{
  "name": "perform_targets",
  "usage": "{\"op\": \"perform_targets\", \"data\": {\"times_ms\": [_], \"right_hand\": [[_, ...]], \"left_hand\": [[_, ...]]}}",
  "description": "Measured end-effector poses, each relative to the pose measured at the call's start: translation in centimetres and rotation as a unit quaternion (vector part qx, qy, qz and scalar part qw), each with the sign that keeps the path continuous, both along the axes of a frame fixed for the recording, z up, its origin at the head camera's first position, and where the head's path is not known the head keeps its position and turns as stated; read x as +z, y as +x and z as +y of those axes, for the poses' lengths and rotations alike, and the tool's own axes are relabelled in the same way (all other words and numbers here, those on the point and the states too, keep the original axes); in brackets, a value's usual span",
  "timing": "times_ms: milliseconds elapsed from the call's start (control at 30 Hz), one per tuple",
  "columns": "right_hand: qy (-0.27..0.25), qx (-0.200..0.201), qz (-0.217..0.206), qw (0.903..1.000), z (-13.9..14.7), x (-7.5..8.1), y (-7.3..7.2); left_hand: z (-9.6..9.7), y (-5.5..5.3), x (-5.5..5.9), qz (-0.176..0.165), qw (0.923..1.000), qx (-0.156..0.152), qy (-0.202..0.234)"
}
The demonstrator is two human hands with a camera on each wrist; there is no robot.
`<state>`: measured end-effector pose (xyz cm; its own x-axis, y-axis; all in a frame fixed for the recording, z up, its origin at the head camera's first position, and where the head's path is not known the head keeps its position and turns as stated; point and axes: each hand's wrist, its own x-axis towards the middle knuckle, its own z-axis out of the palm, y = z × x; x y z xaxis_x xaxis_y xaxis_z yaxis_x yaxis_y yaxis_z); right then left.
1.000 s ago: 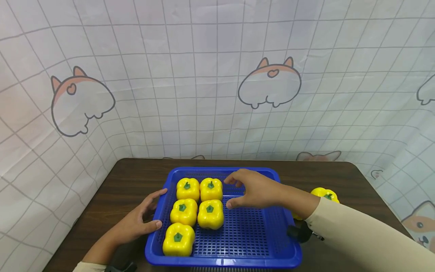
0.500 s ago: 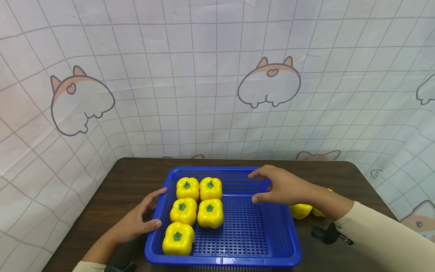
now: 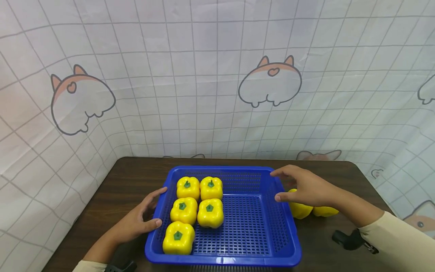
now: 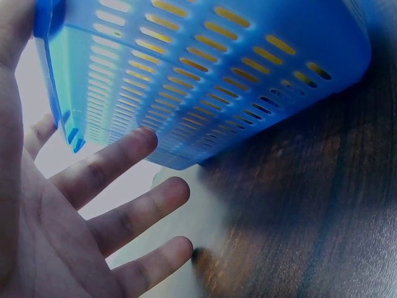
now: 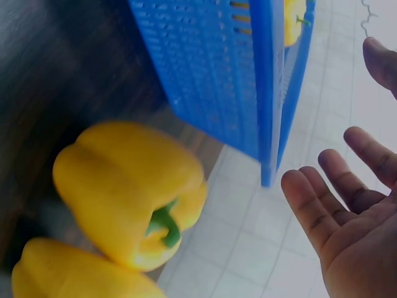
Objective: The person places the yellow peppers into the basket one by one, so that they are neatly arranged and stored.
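Observation:
In the head view a blue plastic basket (image 3: 222,260) holds several yellow bell peppers, grouped along its left side with green stems up. My left hand (image 3: 137,219) rests at the basket's left rim, thumb and index finger touching it. In the left wrist view the other fingers of that left hand (image 4: 93,205) are spread beside the slotted wall. My right hand (image 3: 306,187) hovers over the basket's right rim with its fingers relaxed and nothing in them. Under it, outside the basket, two yellow bell peppers (image 3: 300,210) lie on the table, partly hidden by the hand and forearm.
The dark wood table (image 3: 136,177) runs up to a white grid-patterned cloth (image 3: 210,94) with cartoon animals behind it. In the right wrist view, a loose bell pepper (image 5: 130,186) lies on its side near the basket wall, with a second bell pepper (image 5: 80,273) against it.
My right hand has moved right, from beside the peppers in the basket to over its right rim. The left hand and the peppers in the basket stay as they were.

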<state>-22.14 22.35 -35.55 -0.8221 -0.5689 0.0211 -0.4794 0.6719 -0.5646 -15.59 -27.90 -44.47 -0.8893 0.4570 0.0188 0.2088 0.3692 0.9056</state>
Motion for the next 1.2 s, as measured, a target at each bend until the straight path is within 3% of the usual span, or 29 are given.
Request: {"op": "perform_targets", "data": {"times_ms": [300,867,1200], "right_hand": [[0.008,-0.019,0.061,0.9979,3.5,-0.6,0.2],[-0.002,-0.053,0.040,0.9978,8.7,-1.5,1.0],[0.006,-0.073,0.042,0.9964,11.3,-2.8,1.1]], "left_hand": [[0.0,0.0,0.1,0.004,1.0000,-0.004,-0.004],[-0.1,0.0,0.0,0.002,0.9999,-0.013,0.010],[0.0,0.1,0.2,-0.005,0.9999,-0.007,0.009]]}}
